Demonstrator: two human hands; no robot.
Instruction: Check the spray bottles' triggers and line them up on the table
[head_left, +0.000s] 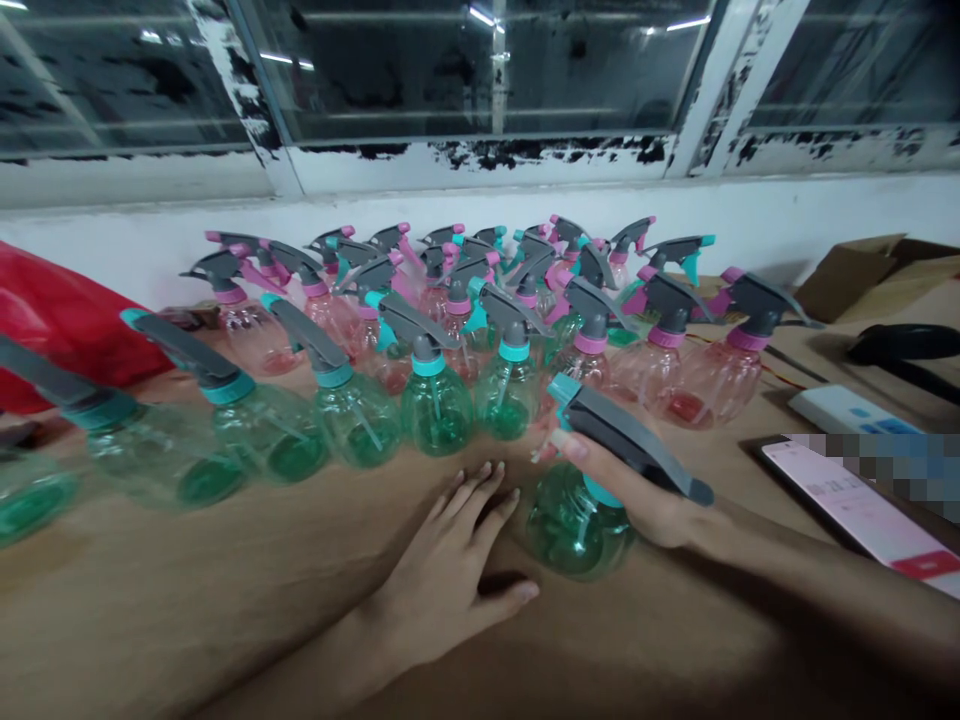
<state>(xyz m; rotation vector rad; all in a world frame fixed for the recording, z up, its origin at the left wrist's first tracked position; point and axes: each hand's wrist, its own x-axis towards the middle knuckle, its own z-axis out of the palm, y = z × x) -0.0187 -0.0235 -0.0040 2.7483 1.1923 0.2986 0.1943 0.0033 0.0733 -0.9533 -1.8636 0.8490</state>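
1. The green spray bottle (577,545) in hand is right of centre at the near side of the tabletop (187,590), leaning slightly; I cannot tell whether its base touches the wood. Its dark grey sprayer head (622,430) has a teal nozzle facing away to the left.
2. The right hand (664,510) is partly closed around the bottle's neck, just under the sprayer head, with one finger extended along its side.
3. The left hand (461,570) lies palm down on the wood just left of that bottle, open, fingers spread, gripping nothing.
4. Beyond the hands, a slanting row of green bottles (439,415) stands on the tabletop.
5. Behind and to the right of that row are pink bottles (712,385), with more teal heads among them.
6. On the right lie a lit phone (847,500), a white box (844,408) and, farther back, an open cardboard carton (862,280).
7. A red bag (67,310) is at far left; windows (465,75) line the back wall (465,203).
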